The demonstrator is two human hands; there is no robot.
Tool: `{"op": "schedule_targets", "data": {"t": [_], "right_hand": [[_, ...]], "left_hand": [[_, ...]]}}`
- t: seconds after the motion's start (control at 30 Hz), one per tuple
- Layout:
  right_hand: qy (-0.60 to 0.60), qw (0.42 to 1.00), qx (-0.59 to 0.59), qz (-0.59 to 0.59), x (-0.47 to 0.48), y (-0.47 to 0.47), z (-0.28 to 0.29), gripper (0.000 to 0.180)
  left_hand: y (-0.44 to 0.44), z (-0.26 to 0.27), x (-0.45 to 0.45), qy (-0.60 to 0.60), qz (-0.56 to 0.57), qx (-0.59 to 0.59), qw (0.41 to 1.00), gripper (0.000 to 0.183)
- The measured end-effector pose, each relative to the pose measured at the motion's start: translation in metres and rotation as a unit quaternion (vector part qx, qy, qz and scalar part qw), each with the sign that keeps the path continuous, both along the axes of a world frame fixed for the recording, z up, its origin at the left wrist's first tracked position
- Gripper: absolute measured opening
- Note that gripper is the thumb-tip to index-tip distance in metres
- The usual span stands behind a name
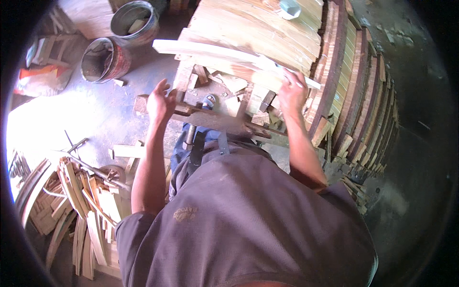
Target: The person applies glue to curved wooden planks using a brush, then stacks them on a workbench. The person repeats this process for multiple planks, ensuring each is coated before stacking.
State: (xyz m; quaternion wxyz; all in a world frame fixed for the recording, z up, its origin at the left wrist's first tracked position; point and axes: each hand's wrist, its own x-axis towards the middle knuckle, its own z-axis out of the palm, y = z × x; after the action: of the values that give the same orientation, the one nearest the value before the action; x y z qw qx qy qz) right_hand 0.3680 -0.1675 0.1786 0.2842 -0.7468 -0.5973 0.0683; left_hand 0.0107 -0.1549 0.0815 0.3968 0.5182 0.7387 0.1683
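A long pale wooden strip (pixel 211 50) lies across the near edge of a wooden bench topped with planks (pixel 251 25). My right hand (pixel 294 88) has its fingers around the right part of the strip. To the left, my left hand (pixel 162 100) is raised with its fingers apart and nothing in it, beside the left end of a worn wooden beam (pixel 215 120) at my waist. A metal screw (pixel 191 134) stands below that beam. At the bench's far side is a pale translucent object (pixel 289 9) that I cannot identify.
Wood offcuts (pixel 233 84) lie beneath the bench edge. Two buckets (pixel 104 61) stand at the upper left. Stacked curved boards (pixel 358 97) fill the right side. A heap of wooden strips (pixel 82 201) lies at the lower left, near a small wheel (pixel 114 173).
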Motion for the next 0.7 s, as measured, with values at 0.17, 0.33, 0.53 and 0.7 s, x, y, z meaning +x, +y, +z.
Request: {"op": "schedule_targets", "data": {"t": [0.17, 0.33, 0.53, 0.7], "right_hand": [[0.075, 0.990, 0.053, 0.108, -0.106, 0.058, -0.014, 0.027], [0.081, 0.975, 0.065, 0.194, -0.198, 0.103, -0.024, 0.024], [0.141, 0.955, 0.138, 0.223, -0.253, 0.137, -0.051, 0.021], [0.251, 0.957, 0.089, 0.117, -0.195, 0.105, -0.075, 0.025]], "left_hand": [[0.004, 0.022, 0.014, 0.114, 0.007, -0.007, 0.993, 0.042], [0.000, 0.019, 0.011, 0.116, 0.014, 0.034, 0.993, 0.037], [0.002, 0.025, 0.010, 0.115, 0.026, 0.004, 0.993, 0.039], [0.005, 0.027, 0.012, 0.119, 0.011, -0.005, 0.993, 0.040]]}}
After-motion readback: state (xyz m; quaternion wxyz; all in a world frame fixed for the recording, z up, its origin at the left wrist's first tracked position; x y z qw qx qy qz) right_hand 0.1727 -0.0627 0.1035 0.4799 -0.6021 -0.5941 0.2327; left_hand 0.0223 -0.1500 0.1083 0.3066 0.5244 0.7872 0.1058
